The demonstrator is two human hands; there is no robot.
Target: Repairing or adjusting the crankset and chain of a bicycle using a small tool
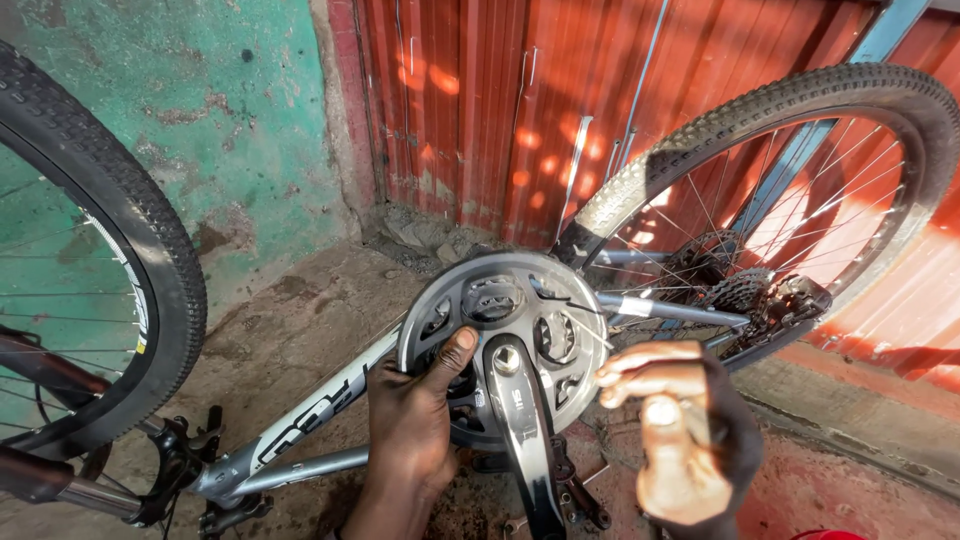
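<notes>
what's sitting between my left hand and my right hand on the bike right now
In the head view, the black crank arm runs down between the left hand and right hand, over the silver chainring.

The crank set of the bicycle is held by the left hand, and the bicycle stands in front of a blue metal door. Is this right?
Not quite. The head view shows the left hand holding the crank set, but the metal door behind the bicycle is red, not blue.

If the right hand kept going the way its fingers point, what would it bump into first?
The right hand points left, fingers spread, toward the chainring. It would probably meet the chainring's right edge first, by the crank arm. The hand is blurred and depth is unclear, so this is a guess.
</notes>
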